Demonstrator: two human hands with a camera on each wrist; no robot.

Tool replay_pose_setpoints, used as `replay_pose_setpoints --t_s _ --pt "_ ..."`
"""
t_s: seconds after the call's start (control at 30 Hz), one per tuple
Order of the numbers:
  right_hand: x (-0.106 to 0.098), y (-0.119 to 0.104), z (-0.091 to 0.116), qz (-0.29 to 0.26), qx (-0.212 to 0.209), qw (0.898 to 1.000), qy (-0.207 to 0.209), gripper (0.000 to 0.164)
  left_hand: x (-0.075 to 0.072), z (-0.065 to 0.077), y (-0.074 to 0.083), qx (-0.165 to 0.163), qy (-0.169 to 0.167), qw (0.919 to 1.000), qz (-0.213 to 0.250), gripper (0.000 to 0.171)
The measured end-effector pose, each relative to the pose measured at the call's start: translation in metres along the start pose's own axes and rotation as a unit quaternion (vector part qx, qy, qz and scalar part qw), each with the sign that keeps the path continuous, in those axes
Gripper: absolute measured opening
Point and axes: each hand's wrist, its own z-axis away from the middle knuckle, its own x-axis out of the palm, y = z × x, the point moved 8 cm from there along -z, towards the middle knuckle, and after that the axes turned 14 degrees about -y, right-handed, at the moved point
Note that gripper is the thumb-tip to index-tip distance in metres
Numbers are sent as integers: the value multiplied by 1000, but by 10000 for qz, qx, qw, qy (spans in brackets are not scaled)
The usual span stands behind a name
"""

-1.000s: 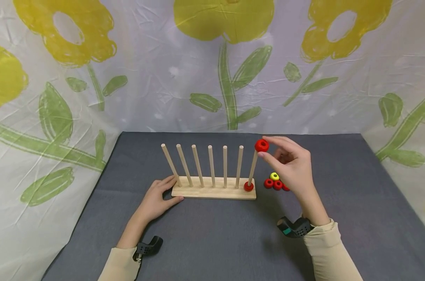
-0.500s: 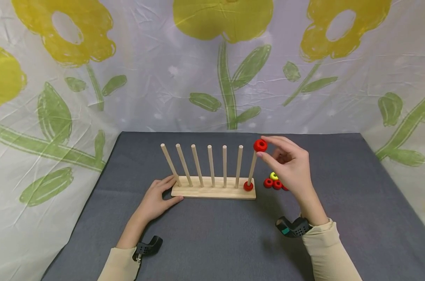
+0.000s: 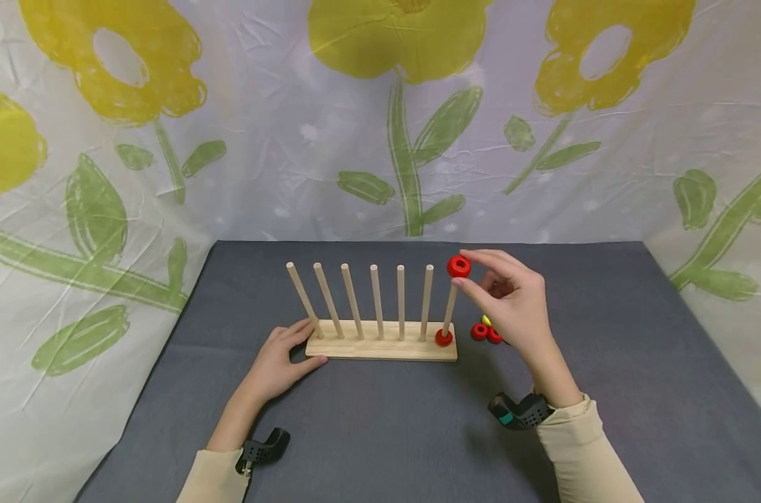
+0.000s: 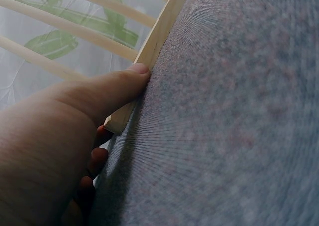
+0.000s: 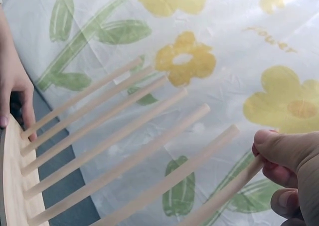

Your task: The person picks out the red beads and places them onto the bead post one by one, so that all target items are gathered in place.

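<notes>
A wooden peg stand (image 3: 380, 351) with a row of several upright pegs rests on the dark cloth. My left hand (image 3: 281, 360) grips the left end of its base; in the left wrist view the thumb (image 4: 124, 81) lies along the front edge. Between thumb and fingers my right hand (image 3: 512, 297) pinches a red ring-shaped bead (image 3: 459, 266) at the top of the rightmost peg (image 3: 449, 307). Whether the peg tip is inside its hole I cannot tell. Another red bead (image 3: 443, 338) sits at the foot of that peg.
Right of the stand, loose red beads (image 3: 479, 332) and a yellow bead (image 3: 486, 321) lie on the cloth, partly hidden behind my right hand. A flower-printed curtain (image 3: 274, 140) hangs behind the table (image 3: 380, 433).
My right hand has shifted slightly left with the red bead, staying at the top of the rightmost peg. It covers more of the loose beads. The left hand keeps its grip on the base.
</notes>
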Motion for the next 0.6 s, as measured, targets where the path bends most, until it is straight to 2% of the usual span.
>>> replay_pose_setpoints --t_s 0.3,0.53,0.6 --pt "2 -1 1 36 136 9999 -81 37 2 3 1 -37 -31 10000 -22 76" --pt "6 36 4 -11 187 9997 -150 40 -1 2 2 -36 -5 10000 -27 75" --pt "6 39 4 -23 173 9997 -169 40 -1 2 2 -38 2 10000 -47 76"
